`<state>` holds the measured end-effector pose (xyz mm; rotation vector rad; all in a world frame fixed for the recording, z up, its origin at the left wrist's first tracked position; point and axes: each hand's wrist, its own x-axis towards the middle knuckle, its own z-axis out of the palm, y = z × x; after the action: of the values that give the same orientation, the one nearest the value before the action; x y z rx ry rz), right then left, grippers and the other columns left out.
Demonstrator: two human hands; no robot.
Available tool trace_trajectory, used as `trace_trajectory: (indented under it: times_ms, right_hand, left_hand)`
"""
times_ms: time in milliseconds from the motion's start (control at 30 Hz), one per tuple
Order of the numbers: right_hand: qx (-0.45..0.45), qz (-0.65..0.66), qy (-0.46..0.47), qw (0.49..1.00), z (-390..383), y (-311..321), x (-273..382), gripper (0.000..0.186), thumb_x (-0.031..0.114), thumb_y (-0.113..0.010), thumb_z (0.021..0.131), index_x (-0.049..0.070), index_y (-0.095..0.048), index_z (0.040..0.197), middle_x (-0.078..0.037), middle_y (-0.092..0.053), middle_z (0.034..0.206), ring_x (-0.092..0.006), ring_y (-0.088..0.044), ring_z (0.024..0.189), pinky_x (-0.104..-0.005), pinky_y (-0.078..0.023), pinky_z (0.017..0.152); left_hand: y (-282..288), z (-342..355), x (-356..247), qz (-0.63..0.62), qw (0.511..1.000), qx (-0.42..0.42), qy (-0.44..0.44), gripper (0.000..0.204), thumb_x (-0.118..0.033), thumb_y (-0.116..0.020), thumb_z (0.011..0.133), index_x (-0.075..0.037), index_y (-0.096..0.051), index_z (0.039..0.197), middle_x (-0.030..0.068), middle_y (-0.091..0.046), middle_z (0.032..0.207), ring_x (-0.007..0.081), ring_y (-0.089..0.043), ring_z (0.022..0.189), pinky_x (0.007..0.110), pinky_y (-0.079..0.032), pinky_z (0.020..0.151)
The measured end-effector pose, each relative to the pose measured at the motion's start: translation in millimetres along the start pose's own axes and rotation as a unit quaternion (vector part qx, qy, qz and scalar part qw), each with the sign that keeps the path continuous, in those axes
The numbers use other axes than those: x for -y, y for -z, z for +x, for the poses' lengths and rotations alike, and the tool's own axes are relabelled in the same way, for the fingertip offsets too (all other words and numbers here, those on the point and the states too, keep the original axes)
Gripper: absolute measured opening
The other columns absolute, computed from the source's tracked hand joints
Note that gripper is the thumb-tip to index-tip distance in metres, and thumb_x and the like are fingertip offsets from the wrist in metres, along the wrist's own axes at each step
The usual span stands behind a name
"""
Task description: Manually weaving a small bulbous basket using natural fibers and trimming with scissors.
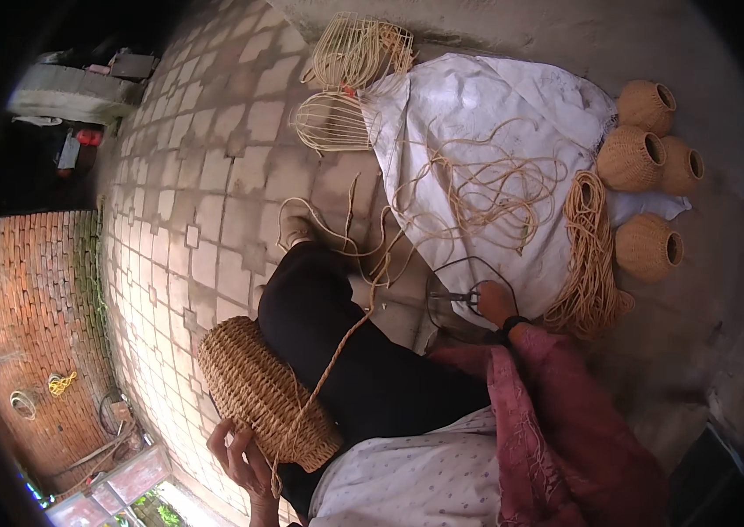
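A brown woven basket [258,386] lies on its side across my lap, against my black-trousered leg. My left hand [244,461] holds it by its near lower side, fingers curled against the weave. From the basket a twisted straw rope [341,351] runs over my leg to loose coils on the floor. My right hand [495,301] reaches down to the right, closed around the looped handle of dark metal scissors [455,298] above the white sheet's edge. A thin dark loop curves around that hand; I cannot tell whether it belongs to the scissors.
Loose rope [495,189] tangles over a white sheet [477,88] on the floor. Beside it lie a rope hank [587,246] and several round woven baskets [631,158]. Open wire-like frames [332,121] stand at the far side. A brick wall [38,325] rises at left.
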<state>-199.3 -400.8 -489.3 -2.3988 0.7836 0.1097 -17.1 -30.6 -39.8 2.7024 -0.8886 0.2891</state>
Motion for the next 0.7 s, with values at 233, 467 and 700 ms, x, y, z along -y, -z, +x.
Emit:
trace_trajectory:
  times_ms: [233, 467, 700]
  right_hand:
    - [0.039, -0.142, 0.042, 0.988, 6, -14, -4, 0.007, 0.012, -0.065, 0.075, 0.007, -0.068, 0.079, -0.014, -0.066, 0.085, -0.0336, -0.065, 0.085, -0.0449, -0.053, 0.072]
    - [0.026, -0.006, 0.087, 0.996, -3, 19, 4, 0.009, 0.011, -0.06, 0.083, 0.003, -0.061, 0.087, -0.021, -0.064, 0.08, -0.0424, -0.066, 0.078, -0.0508, -0.053, 0.071]
    - [0.152, 0.303, -0.184, 0.923, 2, 54, -13, 0.042, 0.012, -0.064, 0.083, 0.005, -0.057, 0.124, -0.007, -0.062, 0.073, -0.0174, -0.063, 0.063, -0.0371, -0.047, 0.052]
  left_hand:
    - [8, 9, -6, -0.019, 0.998, 0.035, 0.052, 0.01, 0.004, -0.057, 0.088, -0.004, -0.061, 0.093, 0.0204, -0.057, 0.114, 0.0355, -0.056, 0.108, 0.045, -0.046, 0.093]
    - [8, 32, -22, -0.066, 0.995, 0.06, 0.038, 0.018, 0.002, -0.057, 0.085, -0.003, -0.064, 0.101, 0.02, -0.059, 0.119, 0.036, -0.057, 0.111, 0.044, -0.045, 0.096]
    - [21, 14, -16, -0.144, 0.985, 0.082, 0.039, 0.039, 0.0, -0.06, 0.08, -0.008, -0.059, 0.119, 0.0176, -0.053, 0.133, 0.0365, -0.049, 0.126, 0.048, -0.039, 0.107]
